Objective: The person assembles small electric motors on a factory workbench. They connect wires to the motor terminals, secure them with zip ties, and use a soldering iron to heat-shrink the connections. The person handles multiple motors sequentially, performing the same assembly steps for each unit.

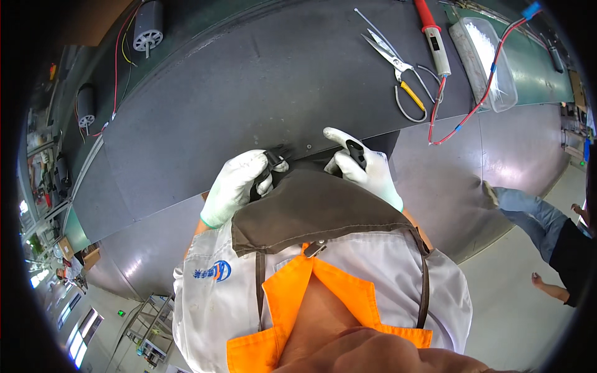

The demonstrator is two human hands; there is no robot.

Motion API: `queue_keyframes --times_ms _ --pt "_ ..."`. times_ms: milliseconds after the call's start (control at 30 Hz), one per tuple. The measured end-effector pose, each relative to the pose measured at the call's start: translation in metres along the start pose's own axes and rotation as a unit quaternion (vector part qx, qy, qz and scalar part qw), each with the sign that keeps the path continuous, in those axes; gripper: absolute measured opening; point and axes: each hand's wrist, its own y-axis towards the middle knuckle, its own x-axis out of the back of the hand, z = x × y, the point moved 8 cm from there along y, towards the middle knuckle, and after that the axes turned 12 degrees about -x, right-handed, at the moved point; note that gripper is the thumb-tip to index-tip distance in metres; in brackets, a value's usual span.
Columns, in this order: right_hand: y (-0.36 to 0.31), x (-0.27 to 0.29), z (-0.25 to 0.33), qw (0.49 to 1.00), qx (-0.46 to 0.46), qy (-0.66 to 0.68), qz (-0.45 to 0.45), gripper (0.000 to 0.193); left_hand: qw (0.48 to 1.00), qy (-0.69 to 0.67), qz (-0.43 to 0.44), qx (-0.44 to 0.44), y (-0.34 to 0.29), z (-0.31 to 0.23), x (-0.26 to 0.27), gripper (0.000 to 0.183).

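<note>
Both of my hands wear white gloves and are above the near edge of the dark grey table mat (pixel 230 87). My left hand (pixel 231 185) is closed around a small black part (pixel 274 158), whose exact kind I cannot make out. Across from it, my right hand (pixel 375 176) has its index finger stretched out to the left. A short, dark, rounded piece (pixel 356 151) sits in the curl of its other fingers, partly covered by the glove. The hands are apart, with the top of my brown apron (pixel 323 205) between and below them.
Scissors (pixel 392 57) with a yellow grip lie at the far right, near a red-and-white handheld tool (pixel 433 43) with a red cable. Beside it stands a clear plastic box (pixel 507 93) of white strips. Two wired motors (pixel 148 28) are at left. Another person (pixel 547 230) is at right.
</note>
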Motion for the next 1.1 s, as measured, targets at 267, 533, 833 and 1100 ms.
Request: queue_keyframes --times_ms 267,533,833,1100 --pt "0.028 -0.030 -0.002 0.951 0.138 -0.263 0.086 0.036 0.998 -0.022 0.037 0.052 0.000 0.014 -0.008 0.036" --pt "0.038 -0.043 -0.019 0.907 0.142 -0.394 0.041 0.028 0.994 -0.094 0.013 0.048 0.002 0.028 -0.001 0.031" --pt "0.033 -0.042 -0.031 0.896 0.081 -0.436 0.024 0.040 0.992 -0.116 0.013 0.047 0.004 0.032 0.001 0.029" --pt "0.033 -0.043 -0.028 0.888 0.075 -0.454 0.025 0.041 0.989 -0.115 0.044 0.083 0.003 0.029 -0.009 0.029"
